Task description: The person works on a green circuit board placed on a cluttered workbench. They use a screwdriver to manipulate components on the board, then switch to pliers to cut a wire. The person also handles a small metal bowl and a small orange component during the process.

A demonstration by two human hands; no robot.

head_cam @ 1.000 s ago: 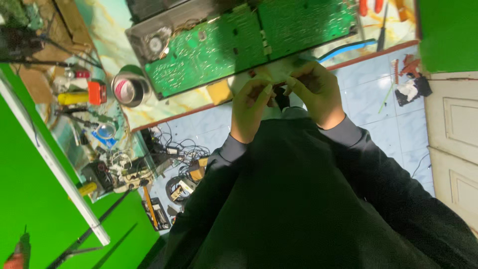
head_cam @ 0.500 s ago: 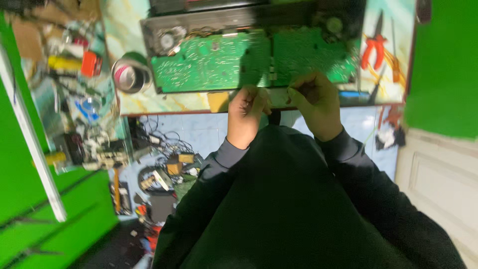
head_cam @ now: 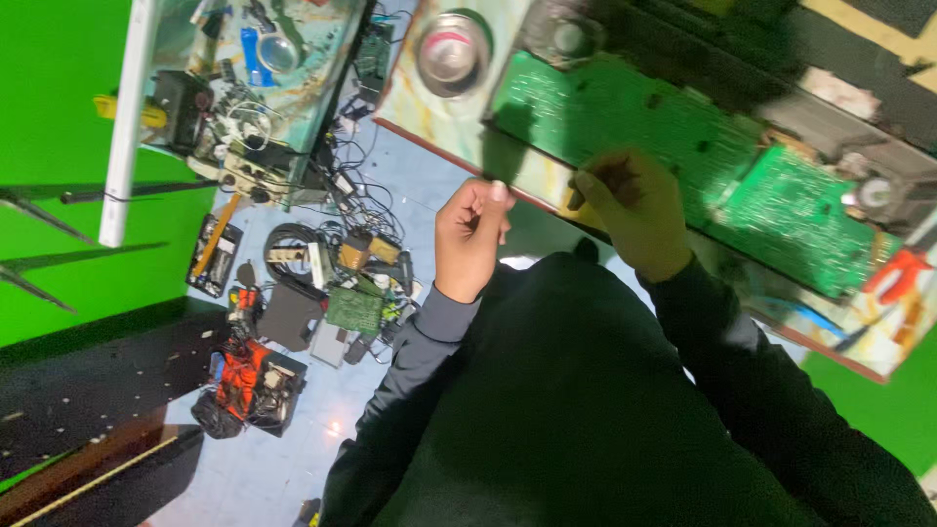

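Note:
My left hand [head_cam: 470,234] hovers just off the table's front edge [head_cam: 429,144], fingers curled and thumb pressed to forefinger; nothing shows in it. My right hand [head_cam: 632,210] rests on the table edge beside it, apart from the left. Its bent fingertips touch a small yellow block [head_cam: 566,202] and the near edge of a large green circuit board [head_cam: 625,107]. Whether it grips anything is hidden. A second green board [head_cam: 791,205] lies further right in a dark chassis. My dark sleeves and torso fill the lower frame.
A round metal tin [head_cam: 451,54] stands on the table left of the boards, and red pliers [head_cam: 903,268] lie at the right. Tangled cables, a small green board [head_cam: 353,310] and an orange-black device [head_cam: 249,381] litter the floor. A white tube [head_cam: 125,117] leans at left.
My hands, pressed together on a pale object before, have separated and the object is out of sight. The view has swung, so the table now runs diagonally.

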